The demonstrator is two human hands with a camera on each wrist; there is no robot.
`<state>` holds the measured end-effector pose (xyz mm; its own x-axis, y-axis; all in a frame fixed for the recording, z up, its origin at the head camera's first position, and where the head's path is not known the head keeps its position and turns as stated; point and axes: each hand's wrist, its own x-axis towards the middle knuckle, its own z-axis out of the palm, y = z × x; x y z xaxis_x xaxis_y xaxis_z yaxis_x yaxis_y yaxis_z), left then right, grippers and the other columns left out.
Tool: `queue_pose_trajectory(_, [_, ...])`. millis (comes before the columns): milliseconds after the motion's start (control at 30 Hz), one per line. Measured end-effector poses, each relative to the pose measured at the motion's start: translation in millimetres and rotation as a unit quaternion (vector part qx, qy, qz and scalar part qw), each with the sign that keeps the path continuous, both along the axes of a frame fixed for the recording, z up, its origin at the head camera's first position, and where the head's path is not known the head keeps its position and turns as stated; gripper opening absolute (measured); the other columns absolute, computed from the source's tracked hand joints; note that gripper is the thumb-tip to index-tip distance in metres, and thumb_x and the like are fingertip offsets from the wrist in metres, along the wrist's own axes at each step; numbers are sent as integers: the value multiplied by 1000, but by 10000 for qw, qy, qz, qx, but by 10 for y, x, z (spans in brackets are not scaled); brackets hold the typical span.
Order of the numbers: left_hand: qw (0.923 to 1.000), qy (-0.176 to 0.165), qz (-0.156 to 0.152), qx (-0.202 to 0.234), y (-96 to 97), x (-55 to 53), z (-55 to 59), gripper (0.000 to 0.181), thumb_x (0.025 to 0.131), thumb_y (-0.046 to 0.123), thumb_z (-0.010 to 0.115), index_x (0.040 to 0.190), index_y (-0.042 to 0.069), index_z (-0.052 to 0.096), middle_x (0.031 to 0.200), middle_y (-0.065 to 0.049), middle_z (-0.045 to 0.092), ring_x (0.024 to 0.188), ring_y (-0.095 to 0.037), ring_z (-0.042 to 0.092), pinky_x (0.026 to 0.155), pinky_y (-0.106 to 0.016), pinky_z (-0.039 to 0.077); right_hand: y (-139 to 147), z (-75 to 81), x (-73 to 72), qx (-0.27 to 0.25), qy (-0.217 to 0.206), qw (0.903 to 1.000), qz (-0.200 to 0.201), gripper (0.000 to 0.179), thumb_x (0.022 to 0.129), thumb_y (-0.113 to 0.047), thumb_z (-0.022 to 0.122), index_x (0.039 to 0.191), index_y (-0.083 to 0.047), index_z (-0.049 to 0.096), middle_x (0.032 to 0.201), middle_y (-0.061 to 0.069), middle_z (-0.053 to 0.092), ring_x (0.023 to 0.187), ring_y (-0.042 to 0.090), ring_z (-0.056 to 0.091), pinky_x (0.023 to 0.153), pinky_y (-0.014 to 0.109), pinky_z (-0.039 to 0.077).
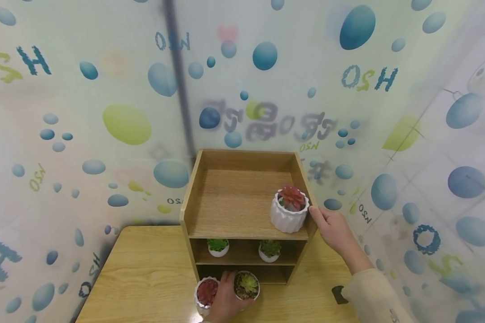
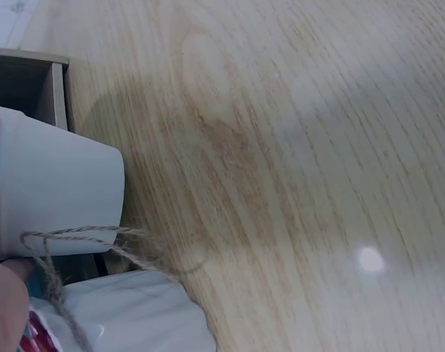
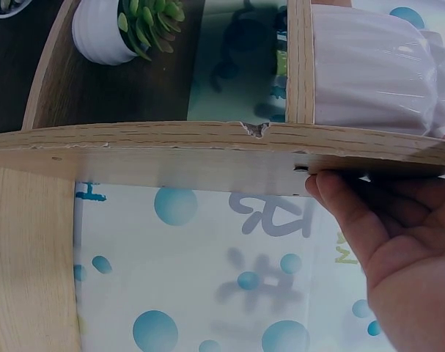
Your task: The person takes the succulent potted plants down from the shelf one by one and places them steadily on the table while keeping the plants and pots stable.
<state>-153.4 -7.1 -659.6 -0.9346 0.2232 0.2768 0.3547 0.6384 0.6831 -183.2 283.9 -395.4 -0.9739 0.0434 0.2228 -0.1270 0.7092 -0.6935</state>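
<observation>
A small wooden shelf unit (image 1: 242,193) stands on the table. My right hand (image 1: 333,229) grips its right side panel near the top; in the right wrist view the fingers (image 3: 347,213) lie against the panel's outer face. Low in front of the shelf, my left hand (image 1: 228,298) holds a white pot with a green succulent (image 1: 246,285), thumb and fingers around its rim. Twine hangs by this smooth pot (image 2: 61,183) in the left wrist view. A fluted white pot with a red succulent (image 1: 205,294) stands right beside the left hand.
Another fluted pot with a red succulent (image 1: 289,211) sits at the right of the top shelf. Two small white pots, a left one (image 1: 218,249) and a right one (image 1: 269,252), stand on the middle shelf. Patterned curtains (image 1: 105,134) surround the wooden table (image 1: 145,269).
</observation>
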Motion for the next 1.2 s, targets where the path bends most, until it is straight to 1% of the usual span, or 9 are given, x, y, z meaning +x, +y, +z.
queue_pose_trajectory(100, [9999,-101,25,45,-4,8,5,87,55,33,102,120,-7,61,111,-15,56,101,-33,61,87,-48,58,-5,-3,-8,-2,3,10000,-7,47,110,-26,51,66,-10,43,60,-3,33,55,13,34,52,26,30])
queue_pose_trajectory(267, [9989,-435,67,166,-22,31,39,87,59,30,102,124,-8,59,117,-20,57,107,-39,62,91,-55,56,-4,-4,-7,8,66,10000,3,47,109,-25,51,66,-11,42,59,-5,33,55,11,32,52,26,30])
queue_pose_trajectory(533, [9974,-701,142,97,-31,66,91,87,60,26,101,126,-9,56,116,-20,58,107,-40,62,92,-58,55,4,-12,-18,-3,40,10000,7,47,110,-26,50,66,-11,42,60,-4,31,55,11,32,53,26,30])
queue_pose_trajectory(567, [9971,-740,133,100,-30,65,95,87,60,26,101,127,-9,56,117,-21,58,107,-40,62,91,-59,55,5,-12,-17,-16,25,10000,3,47,110,-26,50,66,-11,42,60,-4,32,56,12,32,53,26,30])
queue_pose_trajectory(700, [9940,-1086,100,98,-26,47,107,89,62,24,100,130,-10,54,122,-24,56,111,-43,60,93,-61,54,14,-18,-17,9,-8,10000,3,47,110,-28,49,67,-10,43,61,-3,31,58,13,33,54,27,30])
queue_pose_trajectory(800, [9927,-1200,37,63,-27,33,125,89,63,24,100,131,-11,53,124,-26,55,113,-45,59,93,-62,53,17,-18,-15,38,-49,10000,-7,46,110,-29,49,68,-11,44,62,-3,31,59,14,34,55,27,30])
queue_pose_trajectory(1000, [9940,-1078,-90,-148,-47,46,199,91,63,27,100,132,-11,54,127,-26,54,115,-45,60,94,-60,54,13,-15,-7,38,-137,9999,-22,47,110,-31,49,69,-11,44,62,-4,31,59,14,35,55,27,31])
queue_pose_trajectory(1100, [9941,-1051,-180,-197,-65,61,273,91,64,30,99,133,-9,55,129,-25,55,116,-44,60,94,-59,54,10,-20,-8,16,-126,9999,-15,47,110,-31,49,68,-10,43,61,-4,31,59,14,34,55,27,30])
queue_pose_trajectory(1200, [9926,-1161,-261,-252,-90,73,352,89,68,34,97,135,-8,55,131,-25,55,117,-44,60,94,-59,54,9,-23,-12,21,-83,10000,-15,47,110,-30,49,68,-11,43,61,-4,31,58,13,34,55,27,30])
